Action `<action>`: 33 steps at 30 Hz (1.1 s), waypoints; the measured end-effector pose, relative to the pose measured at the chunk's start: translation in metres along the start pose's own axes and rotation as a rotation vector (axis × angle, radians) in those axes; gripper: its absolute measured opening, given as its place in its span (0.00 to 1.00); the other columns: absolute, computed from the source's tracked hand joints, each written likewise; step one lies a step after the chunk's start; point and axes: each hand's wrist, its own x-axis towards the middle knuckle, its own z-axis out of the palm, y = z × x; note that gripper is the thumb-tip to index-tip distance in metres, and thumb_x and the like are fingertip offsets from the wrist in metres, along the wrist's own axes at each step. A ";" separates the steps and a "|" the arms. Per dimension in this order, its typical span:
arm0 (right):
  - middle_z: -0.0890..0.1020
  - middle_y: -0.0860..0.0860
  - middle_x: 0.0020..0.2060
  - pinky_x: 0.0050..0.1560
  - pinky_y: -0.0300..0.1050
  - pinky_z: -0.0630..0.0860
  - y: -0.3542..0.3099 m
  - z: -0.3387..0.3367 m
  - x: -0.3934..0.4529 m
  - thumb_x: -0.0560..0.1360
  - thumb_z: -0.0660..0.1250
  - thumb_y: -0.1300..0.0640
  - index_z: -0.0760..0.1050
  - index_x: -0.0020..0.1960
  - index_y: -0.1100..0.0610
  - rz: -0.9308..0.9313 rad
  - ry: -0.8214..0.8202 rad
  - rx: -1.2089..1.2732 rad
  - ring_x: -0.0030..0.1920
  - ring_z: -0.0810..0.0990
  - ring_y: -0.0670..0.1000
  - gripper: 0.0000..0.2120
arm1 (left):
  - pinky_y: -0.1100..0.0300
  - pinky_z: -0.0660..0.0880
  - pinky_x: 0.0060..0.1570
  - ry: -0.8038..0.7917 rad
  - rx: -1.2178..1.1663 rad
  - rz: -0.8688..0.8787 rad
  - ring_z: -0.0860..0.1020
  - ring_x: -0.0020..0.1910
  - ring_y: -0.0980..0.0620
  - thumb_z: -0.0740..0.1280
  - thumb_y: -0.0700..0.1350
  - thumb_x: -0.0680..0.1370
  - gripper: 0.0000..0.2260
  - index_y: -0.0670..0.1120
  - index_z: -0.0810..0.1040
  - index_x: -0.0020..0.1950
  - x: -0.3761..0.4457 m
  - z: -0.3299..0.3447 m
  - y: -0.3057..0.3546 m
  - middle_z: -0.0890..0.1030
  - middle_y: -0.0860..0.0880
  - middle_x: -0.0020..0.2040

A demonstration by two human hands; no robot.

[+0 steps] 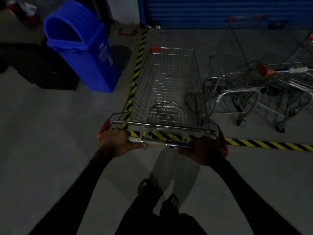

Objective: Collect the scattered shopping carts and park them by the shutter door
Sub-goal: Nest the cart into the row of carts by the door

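Both my hands, left (116,141) and right (205,150), curl fingers round the cart (166,89) handle | cart just ahead of fingers, nose toward shutter (220,11) | empty wire: likely light, stiff, rolls freely | hold handle ends to steer beside parked carts (264,85).

Rightmost parked cart (298,77) cut off by right edge; bin label (105,54) print unreadable.

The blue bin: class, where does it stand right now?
In the head view the blue bin stands upper left, left of the striped floor tape and the pushed cart.
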 end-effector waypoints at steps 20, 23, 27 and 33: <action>0.84 0.46 0.41 0.80 0.68 0.46 0.022 -0.051 0.160 0.62 0.35 0.11 0.78 0.36 0.45 0.153 -0.101 -0.102 0.52 0.83 0.52 0.47 | 0.47 0.76 0.63 0.062 -0.119 0.053 0.85 0.45 0.45 0.45 0.91 0.61 0.45 0.51 0.75 0.31 0.160 -0.014 -0.020 0.84 0.46 0.37; 0.81 0.47 0.26 0.70 0.69 0.72 0.035 -0.041 0.206 0.60 0.40 0.08 0.80 0.29 0.51 0.147 -0.100 0.115 0.38 0.83 0.52 0.51 | 0.43 0.67 0.73 0.004 -0.118 0.034 0.84 0.56 0.43 0.47 0.91 0.62 0.48 0.50 0.81 0.43 0.198 -0.026 -0.026 0.86 0.44 0.49; 0.74 0.49 0.24 0.62 0.64 0.73 0.024 -0.055 0.237 0.58 0.40 0.07 0.72 0.28 0.51 0.148 -0.072 0.111 0.34 0.77 0.53 0.49 | 0.37 0.54 0.80 -0.049 -0.082 0.037 0.82 0.62 0.45 0.47 0.90 0.64 0.49 0.50 0.84 0.48 0.239 -0.032 -0.044 0.86 0.45 0.55; 0.68 0.45 0.27 0.79 0.66 0.52 0.017 -0.075 0.261 0.62 0.36 0.10 0.66 0.29 0.48 0.105 -0.068 -0.027 0.38 0.72 0.49 0.44 | 0.34 0.53 0.81 -0.048 -0.091 0.046 0.84 0.52 0.45 0.49 0.89 0.66 0.42 0.50 0.73 0.31 0.266 -0.035 -0.054 0.82 0.48 0.39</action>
